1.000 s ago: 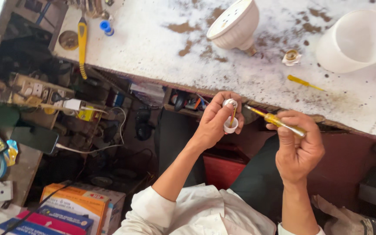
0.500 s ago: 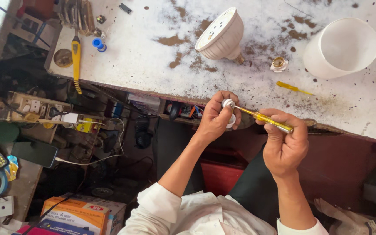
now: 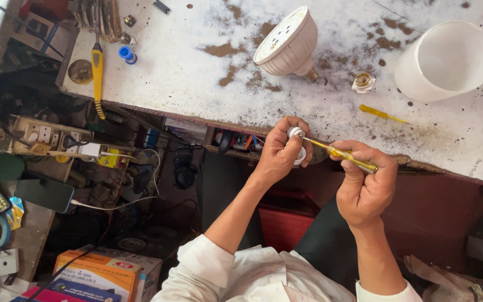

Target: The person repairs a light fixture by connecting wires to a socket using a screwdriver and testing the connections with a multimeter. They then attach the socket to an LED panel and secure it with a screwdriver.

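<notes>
The small white part [image 3: 296, 146] is mostly hidden inside the left hand [image 3: 279, 154], so its shape is hard to make out; only its rounded white end shows above the thumb. The left fingers are clamped around it, holding it just below the edge of the worn white table [image 3: 197, 72]. The right hand [image 3: 364, 187] is curled in a fist on the yellow handle of a screwdriver [image 3: 342, 154], whose thin shaft slants up-left and meets the part. On the table lie a white lamp body [image 3: 289, 45], a white dome cover [image 3: 445, 61] and a second yellow screwdriver [image 3: 381, 114].
</notes>
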